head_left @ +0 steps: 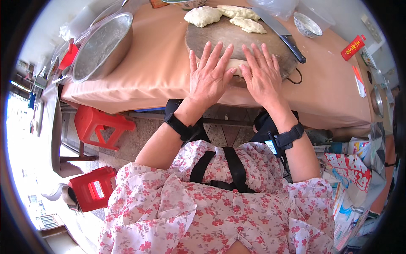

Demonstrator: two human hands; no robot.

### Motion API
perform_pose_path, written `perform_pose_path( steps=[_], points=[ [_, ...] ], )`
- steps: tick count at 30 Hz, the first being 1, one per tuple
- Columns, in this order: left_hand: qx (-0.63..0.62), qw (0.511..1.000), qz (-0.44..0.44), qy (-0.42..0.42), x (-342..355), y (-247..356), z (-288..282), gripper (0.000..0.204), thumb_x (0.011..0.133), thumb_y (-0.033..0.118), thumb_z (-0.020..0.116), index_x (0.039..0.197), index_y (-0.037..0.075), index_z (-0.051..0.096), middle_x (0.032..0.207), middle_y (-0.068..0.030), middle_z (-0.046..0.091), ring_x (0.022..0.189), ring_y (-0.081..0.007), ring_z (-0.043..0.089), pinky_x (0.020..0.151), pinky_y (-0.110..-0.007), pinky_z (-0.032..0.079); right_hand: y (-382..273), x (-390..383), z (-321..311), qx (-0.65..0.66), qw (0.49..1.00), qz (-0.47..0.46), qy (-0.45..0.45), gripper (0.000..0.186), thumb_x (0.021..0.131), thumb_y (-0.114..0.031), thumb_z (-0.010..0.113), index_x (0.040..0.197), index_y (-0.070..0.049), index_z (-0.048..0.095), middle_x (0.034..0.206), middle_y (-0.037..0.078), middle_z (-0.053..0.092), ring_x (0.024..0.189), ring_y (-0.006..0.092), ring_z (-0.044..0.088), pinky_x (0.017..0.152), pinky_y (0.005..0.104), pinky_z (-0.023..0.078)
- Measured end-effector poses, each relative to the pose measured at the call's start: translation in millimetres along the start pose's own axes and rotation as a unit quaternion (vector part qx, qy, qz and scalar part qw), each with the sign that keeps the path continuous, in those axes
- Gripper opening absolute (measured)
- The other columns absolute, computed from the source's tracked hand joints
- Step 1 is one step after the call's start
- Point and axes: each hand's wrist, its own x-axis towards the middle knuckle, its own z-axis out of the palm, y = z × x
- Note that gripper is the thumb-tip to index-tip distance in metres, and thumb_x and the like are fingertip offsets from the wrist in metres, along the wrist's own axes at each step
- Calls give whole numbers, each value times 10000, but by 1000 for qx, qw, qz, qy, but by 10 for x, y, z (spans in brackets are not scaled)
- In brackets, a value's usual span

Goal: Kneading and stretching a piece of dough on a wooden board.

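A roll of pale dough point(235, 64) lies across the near edge of a round wooden chopping board point(202, 39). My left hand point(210, 76) rests flat on its left part, fingers spread and pointing away from me. Over the right part lies my right hand point(261, 73), also flat with fingers apart; the two thumbs nearly meet above the dough. Both palms hide most of the roll. Toward the board's far side sit a rounded dough lump point(203, 16) and flatter dough pieces point(248, 24). A knife point(277, 29) with a black handle lies along the board's right side.
A large metal basin point(103, 46) stands at the table's left, beside a red scoop-like thing point(69, 56). Right of the board are a patterned bowl point(307, 25) and a red can point(353, 47). Red stools point(103, 127) stand below left; bags point(351, 173) are heaped below right.
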Motion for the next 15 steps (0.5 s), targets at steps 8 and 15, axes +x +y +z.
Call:
perform_pose_path(
  steps=[8,15],
  points=[
    [23,1000,-11,-17,93,-2,-16,534,969,419,462,1445,186,400,1450,-105,430,1391,-338,315,1106,-644,112,7,48,34,-5,1000,0,-1,484,1004,-402,398,1416,-151,437,1428,147,457,1366,346,358,1071,522,291],
    [33,998,-24,-42,181,-6,24,514,988,429,426,1423,156,423,1425,-106,464,1372,-348,351,1102,-645,128,47,80,92,7,1000,-4,26,443,976,-372,455,1335,-120,515,1339,165,535,1317,364,415,1034,532,329]
  ],
)
